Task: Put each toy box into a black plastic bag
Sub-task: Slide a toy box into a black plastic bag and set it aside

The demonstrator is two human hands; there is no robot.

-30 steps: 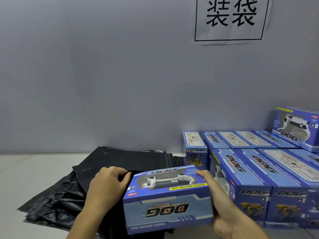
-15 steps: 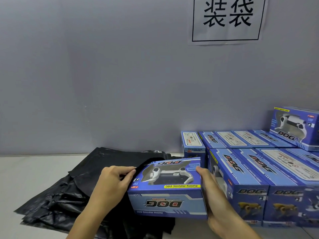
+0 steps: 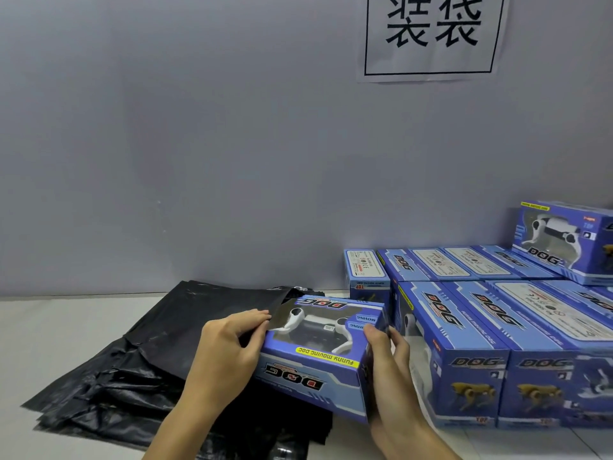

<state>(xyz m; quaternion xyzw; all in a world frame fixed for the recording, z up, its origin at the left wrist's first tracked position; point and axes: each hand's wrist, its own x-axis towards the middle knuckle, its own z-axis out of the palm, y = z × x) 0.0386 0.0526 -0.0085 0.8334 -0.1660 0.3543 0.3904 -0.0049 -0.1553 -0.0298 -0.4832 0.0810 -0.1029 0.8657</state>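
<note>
The right hand [image 3: 386, 356] grips the right end of a blue toy box [image 3: 318, 356], thumb on top and fingers curled round the end face. The box lies tilted over the pile of black plastic bags [image 3: 159, 353], its far left corner just inside the mouth of the top bag. The left hand [image 3: 229, 346] pinches the edge of that bag, holding the flap up over the box's window. Stacked toy boxes [image 3: 497, 327] stand just right of the held box. A paper sign [image 3: 431, 34] hangs on the grey wall [image 3: 199, 144].
</note>
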